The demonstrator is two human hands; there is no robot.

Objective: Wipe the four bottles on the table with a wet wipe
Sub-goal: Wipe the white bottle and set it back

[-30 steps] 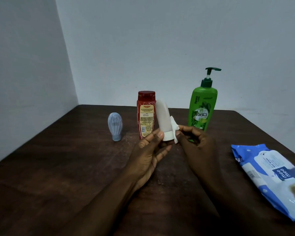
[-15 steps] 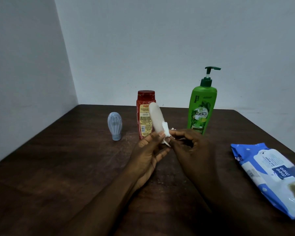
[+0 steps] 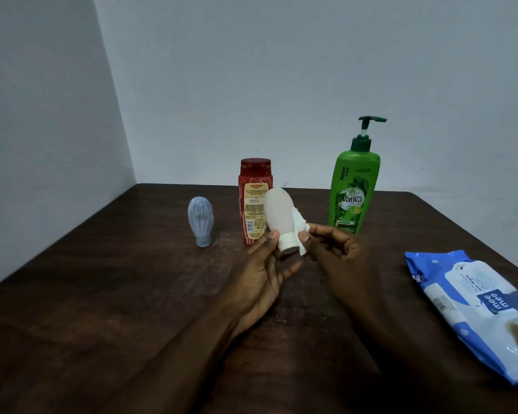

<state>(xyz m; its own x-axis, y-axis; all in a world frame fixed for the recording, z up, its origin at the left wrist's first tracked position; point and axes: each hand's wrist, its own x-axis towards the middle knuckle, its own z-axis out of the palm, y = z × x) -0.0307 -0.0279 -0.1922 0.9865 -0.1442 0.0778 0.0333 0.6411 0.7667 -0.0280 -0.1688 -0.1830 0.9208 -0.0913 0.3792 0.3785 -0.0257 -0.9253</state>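
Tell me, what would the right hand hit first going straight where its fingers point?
Its fingers point left, so the right hand, through the wet wipe it pinches, meets the white bottle, seemingly touching, in the left hand.

Left hand [image 3: 260, 265]: I see it palm inward, thumb and fingers pinching the white bottle [image 3: 278, 211].
Right hand [image 3: 337, 252]: fingers curled, pinching the wipe [image 3: 299, 228].

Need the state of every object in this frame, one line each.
white bottle: held up, cap down, tilted
wet wipe: crumpled, pressed against the white bottle's neck
left hand: holds the white bottle near its cap
right hand: pinches the wet wipe
grey-blue bottle: standing cap-down, untouched
red bottle: upright, cap shut
green pump bottle: upright
wipes pack: lying flat, flap unclear
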